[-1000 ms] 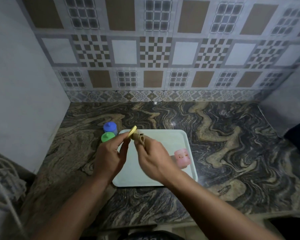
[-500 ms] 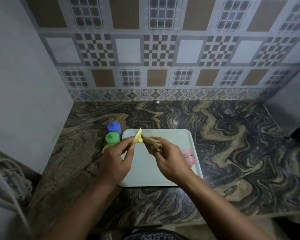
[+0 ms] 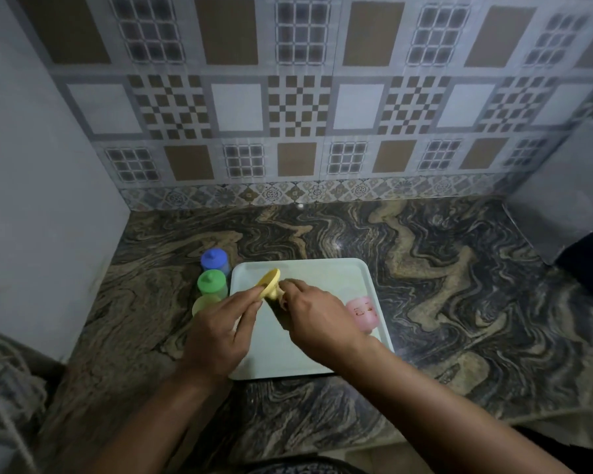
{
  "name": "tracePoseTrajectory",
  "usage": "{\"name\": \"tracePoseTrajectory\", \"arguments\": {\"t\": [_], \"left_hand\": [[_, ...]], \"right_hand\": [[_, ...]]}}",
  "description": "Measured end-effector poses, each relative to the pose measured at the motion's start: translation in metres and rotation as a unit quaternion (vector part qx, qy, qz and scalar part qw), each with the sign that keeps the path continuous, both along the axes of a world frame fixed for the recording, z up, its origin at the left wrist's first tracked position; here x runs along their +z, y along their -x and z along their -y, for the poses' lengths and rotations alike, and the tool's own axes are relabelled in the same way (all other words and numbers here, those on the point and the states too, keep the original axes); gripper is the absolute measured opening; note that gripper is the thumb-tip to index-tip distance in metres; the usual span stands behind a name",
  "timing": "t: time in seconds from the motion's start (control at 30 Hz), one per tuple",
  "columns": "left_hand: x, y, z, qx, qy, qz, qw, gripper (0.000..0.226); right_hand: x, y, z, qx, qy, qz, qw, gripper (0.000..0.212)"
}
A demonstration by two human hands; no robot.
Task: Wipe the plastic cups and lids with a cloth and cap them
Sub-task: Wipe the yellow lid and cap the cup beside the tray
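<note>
My left hand pinches a yellow lid by its edge, tilted, above the white tray. My right hand presses a small beige cloth against the lid's underside; most of the cloth is hidden in the fingers. A pink cup stands on the tray's right side, partly behind my right wrist. Left of the tray stand a blue-capped cup, a green-capped cup and an open yellow cup, in a row on the counter.
The marble counter stretches to the right of the tray. A plain wall closes the left side and a tiled wall the back. A grey and dark appliance stands at the far right. Rope-like fabric lies at the lower left.
My right hand has moved in under the yellow lid, so the cloth now shows less. The camera has tilted down slightly; the yellow cup has come into view beside my left hand.
</note>
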State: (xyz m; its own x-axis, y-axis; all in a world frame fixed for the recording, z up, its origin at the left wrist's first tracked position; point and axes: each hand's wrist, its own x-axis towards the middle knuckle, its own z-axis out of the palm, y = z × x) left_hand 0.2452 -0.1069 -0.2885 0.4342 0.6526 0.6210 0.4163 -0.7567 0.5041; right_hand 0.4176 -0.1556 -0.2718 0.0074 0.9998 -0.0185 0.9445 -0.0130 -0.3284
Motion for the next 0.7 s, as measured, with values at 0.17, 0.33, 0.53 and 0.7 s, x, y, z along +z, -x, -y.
{"name": "tracePoseTrajectory", "arguments": {"t": [0.17, 0.33, 0.53, 0.7], "left_hand": [[0.001, 0.007, 0.001, 0.046, 0.025, 0.039, 0.998, 0.031], [-0.007, 0.008, -0.003, 0.066, 0.064, 0.033, 0.995, 0.034], [-0.006, 0.001, 0.0, 0.023, 0.055, 0.049, 0.997, 0.025], [-0.01, 0.0, -0.01, 0.061, 0.153, 0.089, 0.982, 0.027]], "right_hand": [[-0.031, -0.016, 0.0, 0.013, 0.092, 0.027, 0.995, 0.012], [-0.016, -0.014, 0.008, -0.038, -0.069, -0.196, 0.977, 0.026], [-0.018, -0.005, 0.006, -0.034, -0.085, -0.157, 0.983, 0.041], [-0.02, -0.021, 0.003, -0.098, -0.084, -0.184, 0.975, 0.038]]}}
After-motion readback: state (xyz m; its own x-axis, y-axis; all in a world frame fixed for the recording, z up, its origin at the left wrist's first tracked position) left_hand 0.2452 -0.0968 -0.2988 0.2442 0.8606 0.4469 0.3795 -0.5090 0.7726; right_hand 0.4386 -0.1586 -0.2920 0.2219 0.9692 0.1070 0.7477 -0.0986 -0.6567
